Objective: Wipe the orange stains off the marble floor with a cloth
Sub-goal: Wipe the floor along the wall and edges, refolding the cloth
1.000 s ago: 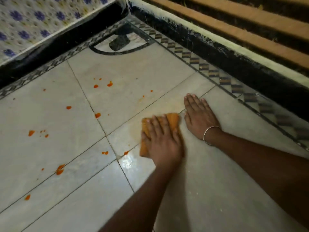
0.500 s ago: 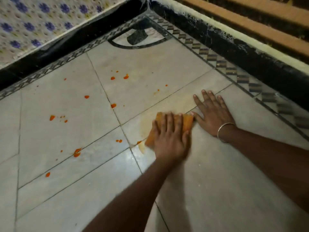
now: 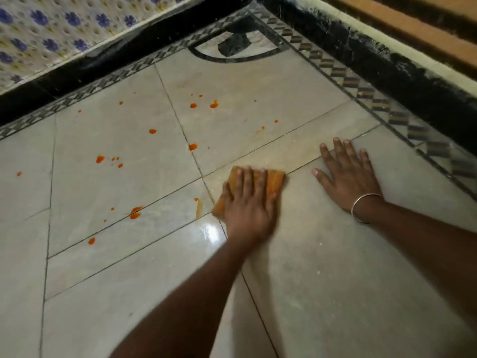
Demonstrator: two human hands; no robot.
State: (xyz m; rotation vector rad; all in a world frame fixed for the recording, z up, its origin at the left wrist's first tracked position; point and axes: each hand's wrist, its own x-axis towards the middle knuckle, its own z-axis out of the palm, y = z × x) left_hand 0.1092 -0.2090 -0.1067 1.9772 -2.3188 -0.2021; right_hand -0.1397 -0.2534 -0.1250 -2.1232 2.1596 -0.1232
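Head view: wiping under way, most spots left to do

Left hand (image 3: 247, 210) lies flat, fingers straight, pressing the orange cloth (image 3: 275, 180) onto the marble floor (image 3: 335, 280) at a tile joint. Right hand (image 3: 346, 177) rests spread and empty just beside it. Tiles around the hands look clean. A smear (image 3: 197, 208) beside the cloth and many orange stains (image 3: 134, 212) to its left and beyond await wiping.

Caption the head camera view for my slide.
Left hand presses an orange cloth on the marble floor, right hand flat beside it, orange stains at left.
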